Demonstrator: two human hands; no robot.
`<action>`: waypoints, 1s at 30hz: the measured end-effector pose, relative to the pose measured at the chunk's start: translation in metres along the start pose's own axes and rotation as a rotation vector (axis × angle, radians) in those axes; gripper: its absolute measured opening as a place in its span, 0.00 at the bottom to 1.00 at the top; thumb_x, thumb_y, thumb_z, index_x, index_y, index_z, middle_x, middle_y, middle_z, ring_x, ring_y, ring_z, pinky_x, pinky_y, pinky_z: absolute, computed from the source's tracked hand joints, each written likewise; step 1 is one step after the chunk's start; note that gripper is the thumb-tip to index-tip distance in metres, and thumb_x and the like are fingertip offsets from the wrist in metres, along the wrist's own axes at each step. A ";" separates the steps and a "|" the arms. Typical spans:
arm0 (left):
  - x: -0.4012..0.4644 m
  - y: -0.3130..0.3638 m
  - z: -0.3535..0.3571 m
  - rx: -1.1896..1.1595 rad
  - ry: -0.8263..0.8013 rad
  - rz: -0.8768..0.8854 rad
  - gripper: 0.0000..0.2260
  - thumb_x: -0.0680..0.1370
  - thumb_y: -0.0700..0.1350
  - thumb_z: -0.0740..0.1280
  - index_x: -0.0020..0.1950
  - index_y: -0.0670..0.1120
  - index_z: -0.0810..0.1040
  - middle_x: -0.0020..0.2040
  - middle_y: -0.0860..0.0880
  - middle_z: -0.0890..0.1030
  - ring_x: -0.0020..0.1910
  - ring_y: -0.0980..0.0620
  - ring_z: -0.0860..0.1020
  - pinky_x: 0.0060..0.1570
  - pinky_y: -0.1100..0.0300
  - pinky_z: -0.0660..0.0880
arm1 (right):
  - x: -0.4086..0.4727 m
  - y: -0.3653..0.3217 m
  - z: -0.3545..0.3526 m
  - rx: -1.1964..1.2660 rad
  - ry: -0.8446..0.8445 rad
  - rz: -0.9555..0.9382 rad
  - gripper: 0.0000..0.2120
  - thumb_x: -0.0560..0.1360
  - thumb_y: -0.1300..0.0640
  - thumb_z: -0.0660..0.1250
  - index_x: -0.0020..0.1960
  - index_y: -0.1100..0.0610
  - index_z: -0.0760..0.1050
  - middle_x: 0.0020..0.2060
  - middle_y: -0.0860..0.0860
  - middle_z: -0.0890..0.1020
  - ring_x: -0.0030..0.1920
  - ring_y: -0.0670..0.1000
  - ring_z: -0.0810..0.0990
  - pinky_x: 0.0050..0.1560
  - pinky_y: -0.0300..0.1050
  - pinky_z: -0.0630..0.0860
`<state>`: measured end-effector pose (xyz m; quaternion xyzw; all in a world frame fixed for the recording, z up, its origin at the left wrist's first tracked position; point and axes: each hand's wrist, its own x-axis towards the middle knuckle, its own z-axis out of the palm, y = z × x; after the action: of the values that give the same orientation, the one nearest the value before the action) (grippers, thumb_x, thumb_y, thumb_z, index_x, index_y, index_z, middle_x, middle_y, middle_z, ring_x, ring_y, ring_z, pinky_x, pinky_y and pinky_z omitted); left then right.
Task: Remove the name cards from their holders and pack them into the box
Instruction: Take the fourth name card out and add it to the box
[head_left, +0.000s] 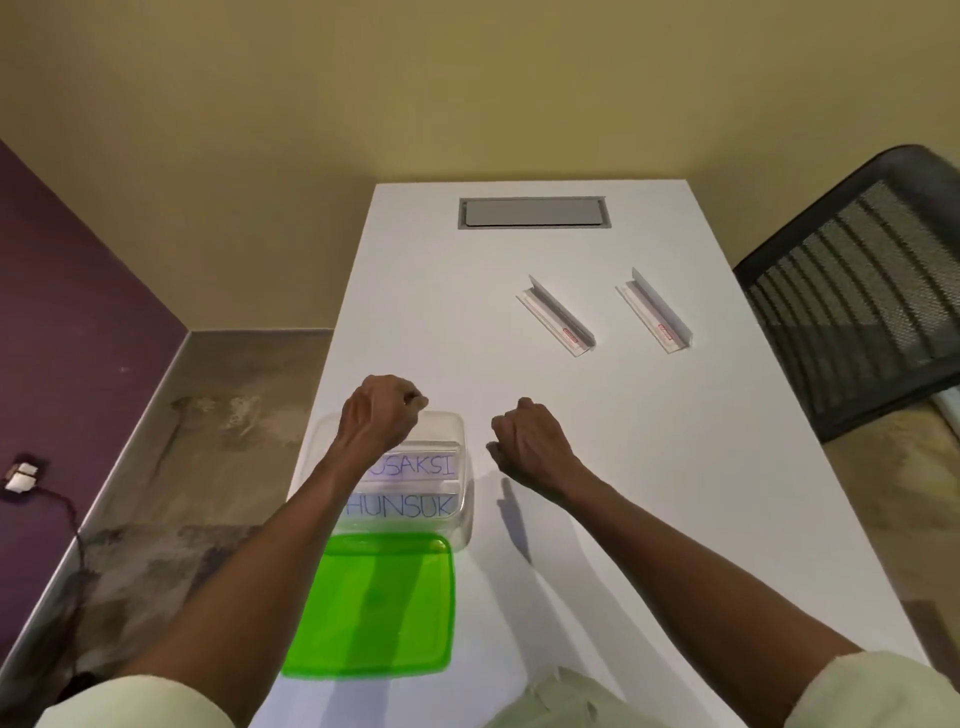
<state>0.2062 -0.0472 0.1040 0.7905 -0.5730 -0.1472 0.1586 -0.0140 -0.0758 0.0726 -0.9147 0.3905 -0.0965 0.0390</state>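
A clear plastic box (457, 499) stands on the white bench (649, 467), close to its left edge. Inside the box lie two white name cards, flat, one behind the other. The far card (415, 466) shows the letters "USAKSI" in thin blue-purple strokes; its first part is covered by the left forearm. The near card (402, 506) reads "HUNSUK" in the same thin handwriting, and perhaps one more letter is hidden at its left end. Just in front of the box, touching or almost touching it, lies a bright green lid (371, 608), flat on the bench.

Farther back on the right half of the bench stand two clear acrylic holders, well apart from the box. The left holder (557, 317) and the right holder (655, 312) are both turned diagonal, each with a small red label at its near end, and both hold no card.

The left hand (382, 415) hovers over the far part of the box, its fingers curled into a loose fist with nothing in it. The right hand (530, 441) hangs above the bench just to the right of the box, also curled and holding nothing.
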 end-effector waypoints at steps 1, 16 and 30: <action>0.002 0.009 0.003 -0.029 -0.001 -0.007 0.09 0.76 0.50 0.66 0.45 0.49 0.85 0.46 0.52 0.85 0.46 0.49 0.81 0.40 0.60 0.70 | -0.005 0.008 -0.002 -0.007 0.010 0.014 0.22 0.60 0.62 0.73 0.29 0.55 0.56 0.19 0.54 0.68 0.28 0.53 0.59 0.29 0.42 0.56; 0.031 0.110 0.054 -0.194 -0.025 -0.070 0.10 0.76 0.52 0.67 0.45 0.48 0.85 0.45 0.52 0.85 0.44 0.52 0.79 0.44 0.60 0.73 | -0.046 0.138 -0.014 0.003 -0.049 0.254 0.13 0.69 0.59 0.69 0.33 0.59 0.66 0.27 0.55 0.70 0.33 0.56 0.66 0.34 0.45 0.63; 0.099 0.124 0.096 -0.166 -0.071 -0.121 0.11 0.77 0.47 0.61 0.37 0.52 0.79 0.37 0.53 0.76 0.40 0.52 0.71 0.42 0.59 0.68 | -0.012 0.206 0.016 0.274 -0.084 0.555 0.13 0.76 0.51 0.61 0.36 0.54 0.66 0.35 0.50 0.77 0.41 0.54 0.72 0.38 0.43 0.63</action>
<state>0.0898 -0.1857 0.0639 0.8019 -0.5155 -0.2315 0.1941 -0.1644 -0.2102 0.0248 -0.7625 0.6068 -0.0961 0.2028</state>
